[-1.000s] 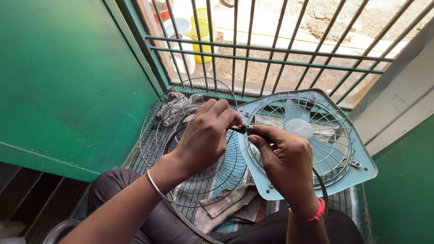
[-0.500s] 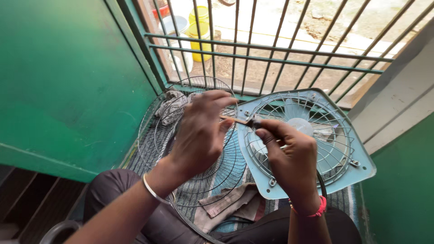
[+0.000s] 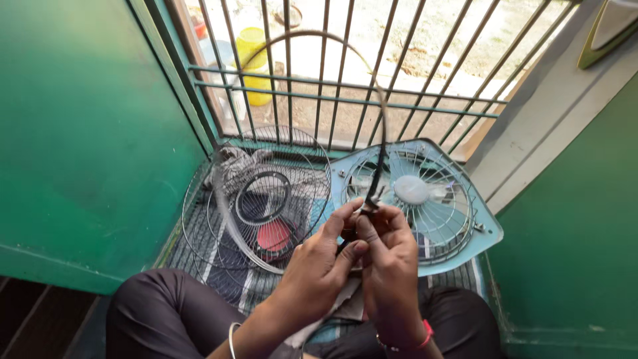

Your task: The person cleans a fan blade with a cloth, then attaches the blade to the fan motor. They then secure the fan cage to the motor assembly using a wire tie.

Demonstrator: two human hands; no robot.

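The thin grey ring band point(image 3: 381, 106) had risen from flat against the grille to upright, looping toward twelve o'clock. Left hand point(image 3: 319, 266) and right hand point(image 3: 389, 256) pinched its joined ends together, above the pale-blue box fan point(image 3: 465, 246), wire fan guards point(image 3: 266, 199) at nine o'clock

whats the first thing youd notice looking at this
First, the two bare hands at centre, the left hand and right hand, pinching together the ends of a thin grey hoop band that arcs up before the green barred window grille. Behind the right hand lies a pale blue square-framed fan with a wire guard; left of it lie round wire fan guards on a striped cloth.
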